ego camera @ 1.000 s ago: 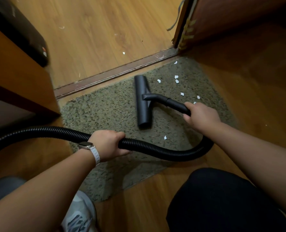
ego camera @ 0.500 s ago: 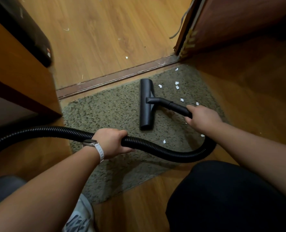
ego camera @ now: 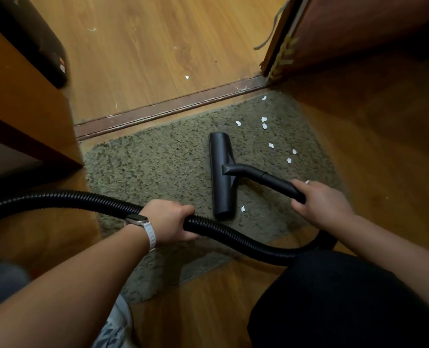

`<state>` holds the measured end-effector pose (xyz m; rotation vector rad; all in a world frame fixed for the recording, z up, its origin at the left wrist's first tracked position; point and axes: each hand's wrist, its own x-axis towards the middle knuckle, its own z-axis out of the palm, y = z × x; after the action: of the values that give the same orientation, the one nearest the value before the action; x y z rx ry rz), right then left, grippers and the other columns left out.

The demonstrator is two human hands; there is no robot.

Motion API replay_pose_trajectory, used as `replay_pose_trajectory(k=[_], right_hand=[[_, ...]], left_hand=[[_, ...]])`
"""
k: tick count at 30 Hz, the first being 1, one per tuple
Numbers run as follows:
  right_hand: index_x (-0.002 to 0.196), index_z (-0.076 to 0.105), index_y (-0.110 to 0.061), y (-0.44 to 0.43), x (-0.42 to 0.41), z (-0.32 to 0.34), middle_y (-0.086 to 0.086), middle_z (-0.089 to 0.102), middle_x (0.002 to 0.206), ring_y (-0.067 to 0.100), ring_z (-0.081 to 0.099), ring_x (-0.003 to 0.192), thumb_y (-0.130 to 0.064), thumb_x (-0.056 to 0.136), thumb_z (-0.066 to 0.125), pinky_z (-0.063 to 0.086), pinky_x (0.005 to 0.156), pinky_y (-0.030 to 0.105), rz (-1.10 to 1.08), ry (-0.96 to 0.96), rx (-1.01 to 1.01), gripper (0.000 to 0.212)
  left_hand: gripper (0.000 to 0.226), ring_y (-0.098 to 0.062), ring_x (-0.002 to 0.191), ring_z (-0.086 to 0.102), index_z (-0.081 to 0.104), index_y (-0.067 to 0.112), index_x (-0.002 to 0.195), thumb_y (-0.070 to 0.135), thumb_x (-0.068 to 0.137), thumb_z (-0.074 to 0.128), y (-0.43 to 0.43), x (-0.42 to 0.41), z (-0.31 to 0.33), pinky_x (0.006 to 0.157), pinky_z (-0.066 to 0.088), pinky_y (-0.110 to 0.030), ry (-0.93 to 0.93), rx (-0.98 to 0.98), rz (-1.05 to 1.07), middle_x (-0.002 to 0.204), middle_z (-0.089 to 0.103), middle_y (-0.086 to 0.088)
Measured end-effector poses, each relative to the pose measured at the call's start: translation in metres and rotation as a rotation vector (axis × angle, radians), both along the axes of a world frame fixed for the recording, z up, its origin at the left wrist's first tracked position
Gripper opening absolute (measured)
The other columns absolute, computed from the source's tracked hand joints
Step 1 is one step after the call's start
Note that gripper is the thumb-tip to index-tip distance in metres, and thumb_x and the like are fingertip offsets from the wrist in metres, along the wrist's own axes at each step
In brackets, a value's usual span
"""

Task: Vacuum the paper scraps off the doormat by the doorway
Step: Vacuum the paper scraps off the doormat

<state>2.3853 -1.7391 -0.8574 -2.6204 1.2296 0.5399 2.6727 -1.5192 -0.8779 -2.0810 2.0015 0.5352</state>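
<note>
We find no writing that can be read anywhere in this view. The watch [ego camera: 136,219] face is blank from this angle, the black vacuum head [ego camera: 221,175] carries no brand mark that we can make out, and a small pale patch on the dark object [ego camera: 45,49] at upper left is too blurred to tell.

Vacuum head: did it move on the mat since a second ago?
Yes. The vacuum head slid back toward the person, away from the door strip. More bare mat shows between them now.
</note>
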Motion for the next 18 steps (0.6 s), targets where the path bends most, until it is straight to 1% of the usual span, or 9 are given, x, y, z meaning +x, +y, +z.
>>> replay_pose_trajectory(k=[2,5,7,9,10,12,15,16,18], right_hand=[[0.138,0.043,-0.044,0.012,-0.016,0.000,-0.007,0.051,0.092,0.021,0.060,0.090,-0.047,0.092,0.053,0.041,0.060,0.029,0.007,0.010,-0.005,0.047],[0.144,0.041,-0.041,0.026,-0.042,0.001,-0.005,0.055,0.098,0.021,0.063,0.093,-0.048,0.093,0.054,0.040,0.060,0.028,0.011,0.031,-0.025,0.054],[0.146,0.040,-0.041,0.034,-0.060,0.003,-0.007,0.051,0.096,0.019,0.063,0.093,-0.049,0.093,0.054,0.039,0.058,0.027,0.016,0.056,-0.033,0.056],[0.147,0.039,-0.041,0.041,-0.075,0.005,-0.011,0.043,0.092,0.016,0.061,0.088,-0.049,0.093,0.053,0.034,0.052,0.024,0.003,0.092,-0.028,0.057],[0.148,0.038,-0.041,0.043,-0.082,0.005,-0.011,0.042,0.091,0.014,0.059,0.084,-0.049,0.093,0.054,0.030,0.050,0.022,-0.014,0.105,-0.017,0.057],[0.149,0.037,-0.040,0.047,-0.093,0.004,-0.011,0.041,0.090,0.013,0.053,0.078,-0.048,0.094,0.053,0.028,0.049,0.023,-0.059,0.118,0.009,0.058],[0.148,0.040,-0.038,0.054,-0.100,0.001,-0.010,0.040,0.086,0.012,0.043,0.069,-0.047,0.093,0.056,0.022,0.046,0.021,-0.104,0.089,0.008,0.058],[0.147,0.042,-0.038,0.056,-0.098,0.001,-0.010,0.040,0.085,0.012,0.042,0.067,-0.046,0.092,0.057,0.021,0.045,0.020,-0.093,0.078,0.003,0.058],[0.143,0.049,-0.034,0.061,-0.092,0.000,-0.008,0.044,0.082,0.014,0.045,0.063,-0.043,0.088,0.065,0.024,0.045,0.022,-0.052,0.057,0.014,0.058]], left_hand=[[0.053,-0.022,0.086,0.067,0.058,0.028,0.103,0.076,0.083,0.047,0.000,-0.006,-0.003,0.068,0.048,-0.032,0.017,-0.012,-0.031,0.091,0.067,0.004],[0.052,-0.023,0.083,0.067,0.057,0.027,0.100,0.075,0.083,0.047,-0.002,-0.018,-0.008,0.066,0.050,-0.033,0.059,-0.027,-0.092,0.089,0.066,0.003],[0.054,-0.022,0.083,0.066,0.056,0.027,0.101,0.076,0.083,0.043,-0.002,-0.028,-0.011,0.066,0.049,-0.032,0.087,-0.028,-0.125,0.089,0.065,0.004],[0.059,-0.023,0.083,0.066,0.055,0.027,0.101,0.079,0.080,0.035,-0.004,-0.038,-0.015,0.065,0.049,-0.031,0.106,-0.041,-0.162,0.090,0.064,0.004],[0.060,-0.023,0.083,0.065,0.055,0.027,0.101,0.080,0.080,0.034,-0.005,-0.043,-0.017,0.065,0.048,-0.031,0.112,-0.045,-0.178,0.091,0.064,0.004],[0.063,-0.023,0.082,0.065,0.055,0.027,0.102,0.081,0.079,0.033,-0.006,-0.053,-0.019,0.064,0.046,-0.030,0.125,-0.045,-0.198,0.091,0.064,0.003],[0.071,-0.022,0.080,0.065,0.055,0.029,0.103,0.085,0.073,0.022,-0.006,-0.058,-0.023,0.064,0.048,-0.032,0.132,-0.056,-0.207,0.089,0.064,0.004],[0.071,-0.022,0.080,0.064,0.055,0.030,0.103,0.085,0.072,0.022,-0.004,-0.057,-0.024,0.064,0.048,-0.032,0.130,-0.059,-0.206,0.090,0.064,0.004],[0.072,-0.020,0.081,0.064,0.054,0.031,0.103,0.086,0.071,0.021,-0.003,-0.055,-0.024,0.063,0.045,-0.032,0.126,-0.056,-0.203,0.090,0.063,0.005]])
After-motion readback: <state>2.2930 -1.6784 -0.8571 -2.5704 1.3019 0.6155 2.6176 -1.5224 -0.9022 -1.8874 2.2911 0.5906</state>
